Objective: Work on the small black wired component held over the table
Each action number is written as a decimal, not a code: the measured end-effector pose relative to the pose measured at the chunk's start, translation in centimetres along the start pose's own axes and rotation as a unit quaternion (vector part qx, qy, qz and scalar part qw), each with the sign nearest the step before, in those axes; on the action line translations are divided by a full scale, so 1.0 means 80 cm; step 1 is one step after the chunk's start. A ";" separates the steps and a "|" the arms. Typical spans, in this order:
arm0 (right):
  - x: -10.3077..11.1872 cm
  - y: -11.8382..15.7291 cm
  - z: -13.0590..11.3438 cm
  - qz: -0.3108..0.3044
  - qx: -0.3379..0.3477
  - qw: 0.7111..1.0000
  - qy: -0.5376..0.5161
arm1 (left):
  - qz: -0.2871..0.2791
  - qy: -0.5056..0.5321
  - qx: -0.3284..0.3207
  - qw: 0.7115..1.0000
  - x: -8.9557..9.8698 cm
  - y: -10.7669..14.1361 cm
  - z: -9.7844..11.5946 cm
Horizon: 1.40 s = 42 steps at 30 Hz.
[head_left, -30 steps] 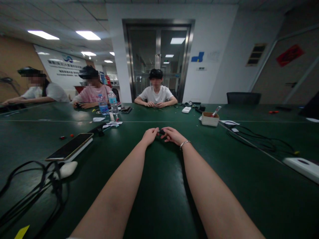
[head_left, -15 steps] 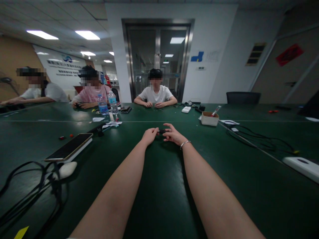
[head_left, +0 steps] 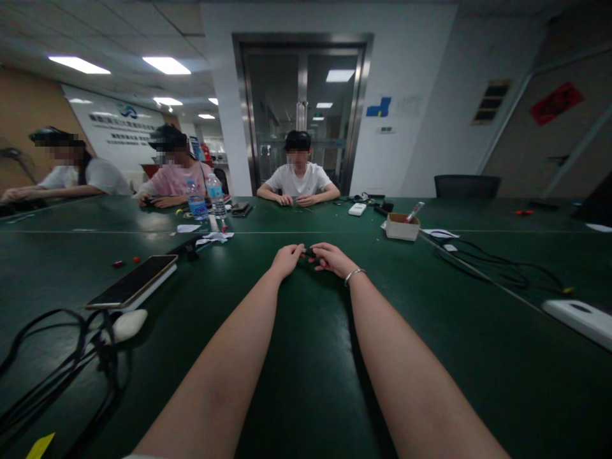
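Observation:
A small black piece with a lighter, metal-looking end [head_left: 308, 253] is held between my two hands, just above the green table [head_left: 306, 382]. My left hand [head_left: 287, 259] pinches the lighter end with thumb and forefinger. On the black end, the thumb and forefinger of my right hand [head_left: 335, 259] close from the other side. Both arms stretch forward over the table, and a silver bracelet [head_left: 354, 276] circles my right wrist. The piece is too small and too much covered by the fingers to tell its exact kind.
Left of my arms are a phone [head_left: 131, 280] on a white box, a white mouse-like object [head_left: 129, 325] and black cables [head_left: 71, 370]. A small box [head_left: 402, 227] and more cables [head_left: 507, 261] lie to the right. Two bottles [head_left: 216, 196] stand beyond; three people sit around the table.
My right hand's raised, spread fingers have come down and closed on the black end of the small piece. My left hand has stayed in place with its pinch.

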State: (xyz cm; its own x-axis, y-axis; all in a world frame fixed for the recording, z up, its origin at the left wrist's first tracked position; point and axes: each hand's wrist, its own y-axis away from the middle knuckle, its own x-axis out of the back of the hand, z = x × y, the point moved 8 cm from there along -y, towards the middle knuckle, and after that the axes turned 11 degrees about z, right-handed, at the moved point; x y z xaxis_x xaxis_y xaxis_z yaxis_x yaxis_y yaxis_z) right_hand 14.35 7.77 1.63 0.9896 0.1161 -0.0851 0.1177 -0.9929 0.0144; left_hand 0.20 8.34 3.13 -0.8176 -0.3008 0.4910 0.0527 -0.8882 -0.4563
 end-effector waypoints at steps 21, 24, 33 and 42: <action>0.004 -0.003 0.003 -0.002 -0.006 0.999 -0.036 | -0.009 0.182 0.039 0.982 -0.010 -0.004 -0.010; 0.003 -0.003 0.003 0.000 -0.007 0.999 -0.036 | -0.013 0.186 0.038 0.982 -0.013 -0.005 -0.010; 0.005 -0.006 0.005 0.002 -0.008 0.999 -0.035 | -0.032 0.201 0.047 0.978 -0.016 -0.003 -0.008; 0.004 -0.001 0.001 0.005 -0.012 0.999 -0.034 | -0.003 0.175 0.014 0.984 -0.006 -0.006 -0.008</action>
State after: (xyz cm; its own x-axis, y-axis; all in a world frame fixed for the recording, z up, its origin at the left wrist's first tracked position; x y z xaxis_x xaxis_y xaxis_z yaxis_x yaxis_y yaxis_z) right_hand 14.68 7.87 1.48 0.9831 0.1031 -0.1515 0.1101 -0.9932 0.0384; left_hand 0.21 9.16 2.63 -0.9651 -0.1615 0.2060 0.0589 -0.9008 -0.4301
